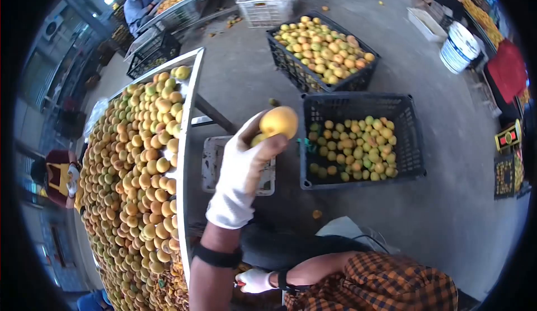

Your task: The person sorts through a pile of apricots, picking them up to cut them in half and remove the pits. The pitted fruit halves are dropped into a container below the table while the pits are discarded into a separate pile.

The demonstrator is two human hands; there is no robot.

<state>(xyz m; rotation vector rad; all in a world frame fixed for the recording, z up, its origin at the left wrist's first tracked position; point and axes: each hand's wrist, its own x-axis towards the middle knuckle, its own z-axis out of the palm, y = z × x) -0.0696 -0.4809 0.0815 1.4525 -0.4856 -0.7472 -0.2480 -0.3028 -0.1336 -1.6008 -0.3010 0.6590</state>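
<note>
My left hand (240, 171), in a white glove with bare fingertips, is raised beside the fruit table. Its fingers and thumb close on a smooth yellow-orange persimmon (279, 122), and part of a second one shows below it in the grip. Low in the view, my right hand (256, 281), also gloved, is closed near the table's lower corner. A small red bit of something (239, 283) shows at its fingers; the rest is hidden. Left of my hands, persimmons (134, 182) cover the white-edged table (182, 199), with peelings (170, 291) at its near end.
A black crate (362, 186) right of my left hand holds some persimmons. Behind it stands a fuller black crate (279, 59). A pale shallow crate (210, 168) sits under my left hand. Farther off are a white crate (268, 3), a bucket (460, 48) and people (140, 8) at other tables.
</note>
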